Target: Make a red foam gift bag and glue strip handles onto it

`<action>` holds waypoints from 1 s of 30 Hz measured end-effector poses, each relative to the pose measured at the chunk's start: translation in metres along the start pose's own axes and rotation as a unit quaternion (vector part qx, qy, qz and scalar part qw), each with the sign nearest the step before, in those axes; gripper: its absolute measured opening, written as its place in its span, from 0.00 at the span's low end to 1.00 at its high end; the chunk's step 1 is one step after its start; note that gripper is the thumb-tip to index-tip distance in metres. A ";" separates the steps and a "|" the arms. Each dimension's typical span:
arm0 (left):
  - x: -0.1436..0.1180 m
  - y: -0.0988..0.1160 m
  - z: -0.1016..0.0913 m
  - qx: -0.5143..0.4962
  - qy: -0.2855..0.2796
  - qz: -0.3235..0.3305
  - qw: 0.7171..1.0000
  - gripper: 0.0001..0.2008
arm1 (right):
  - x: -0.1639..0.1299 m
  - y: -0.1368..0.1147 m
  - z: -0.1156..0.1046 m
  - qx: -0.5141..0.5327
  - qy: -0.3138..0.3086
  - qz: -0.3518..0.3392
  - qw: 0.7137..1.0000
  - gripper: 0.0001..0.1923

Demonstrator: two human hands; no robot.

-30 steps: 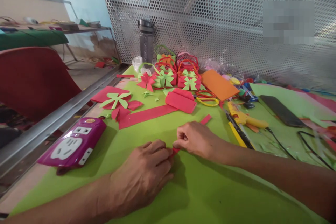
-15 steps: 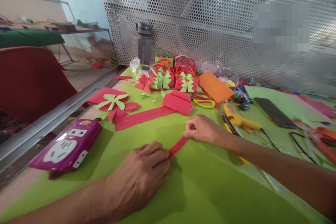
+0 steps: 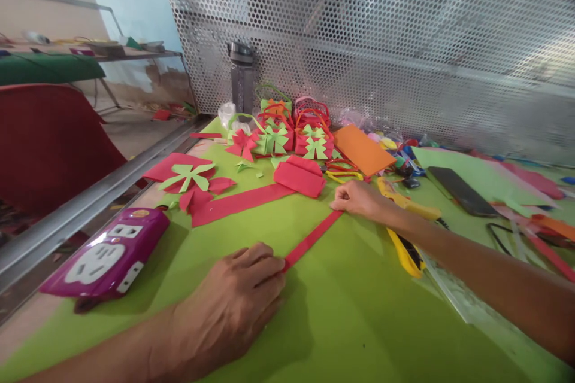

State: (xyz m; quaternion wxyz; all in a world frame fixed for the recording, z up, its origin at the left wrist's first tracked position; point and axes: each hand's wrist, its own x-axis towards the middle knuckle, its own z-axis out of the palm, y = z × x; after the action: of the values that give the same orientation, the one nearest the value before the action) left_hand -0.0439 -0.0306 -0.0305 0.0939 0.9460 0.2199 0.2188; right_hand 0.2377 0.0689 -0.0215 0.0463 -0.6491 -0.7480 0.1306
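Observation:
A narrow red strip (image 3: 312, 241) stretches slantwise between my two hands, just over the green work surface (image 3: 359, 311). My left hand (image 3: 242, 293) pinches its near end, fingers closed. At the far end, the fingers of my right hand (image 3: 357, 198) are closed on the strip. Beyond my hands lie a folded red piece (image 3: 300, 176) and a wider flat red strip (image 3: 242, 203). A green bow-shaped cutout (image 3: 187, 176) rests on red pieces to the left. Small red and green bags (image 3: 314, 142) with bows and handles stand at the back.
A purple power socket block (image 3: 108, 254) sits at the left. Near my right forearm are a yellow glue gun (image 3: 411, 206) and a yellow cutter knife (image 3: 404, 254). Scissors (image 3: 344, 176), an orange sheet (image 3: 365, 149), a phone (image 3: 462, 191) and a bottle (image 3: 242, 81) stand or lie farther back.
My right hand has moved away to the right and farther back, so a longer stretch of the red strip shows between my hands. My left hand has stayed almost in place.

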 end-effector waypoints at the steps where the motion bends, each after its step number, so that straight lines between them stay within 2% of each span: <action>1: 0.000 0.000 0.000 0.001 0.001 0.001 1.000 0.09 | 0.001 0.001 -0.001 -0.007 0.007 0.004 1.000 0.09; 4: 0.000 0.000 -0.001 0.001 0.008 0.005 1.000 0.09 | -0.001 -0.007 -0.007 -0.026 0.043 0.018 0.999 0.08; 7: 0.001 0.000 0.000 -0.001 0.014 0.005 1.000 0.09 | -0.014 -0.031 -0.009 -0.022 0.069 0.002 0.997 0.07; 11: 0.002 0.001 -0.001 -0.007 0.000 -0.007 1.000 0.08 | -0.039 -0.073 0.003 0.029 -0.012 -0.078 0.996 0.06; 15: 0.004 0.001 -0.003 -0.004 -0.009 -0.005 1.000 0.09 | -0.051 -0.093 0.016 0.038 -0.042 -0.083 0.995 0.08; 20: 0.003 0.001 -0.001 -0.003 0.005 0.000 1.000 0.09 | -0.047 -0.092 0.017 0.028 -0.047 -0.070 0.996 0.11; 24: 0.002 -0.001 0.000 -0.005 0.006 -0.003 1.000 0.09 | -0.044 -0.086 0.015 0.053 -0.059 -0.080 0.994 0.08; 30: 0.001 -0.002 0.000 -0.001 0.004 0.002 1.000 0.09 | -0.035 -0.064 0.012 0.052 -0.041 -0.056 0.996 0.05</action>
State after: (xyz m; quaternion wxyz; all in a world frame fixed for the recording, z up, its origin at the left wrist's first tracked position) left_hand -0.0438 -0.0288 -0.0308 0.0934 0.9455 0.2183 0.2227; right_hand 0.1790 0.0252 -0.0136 0.0566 -0.5970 -0.7768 0.1925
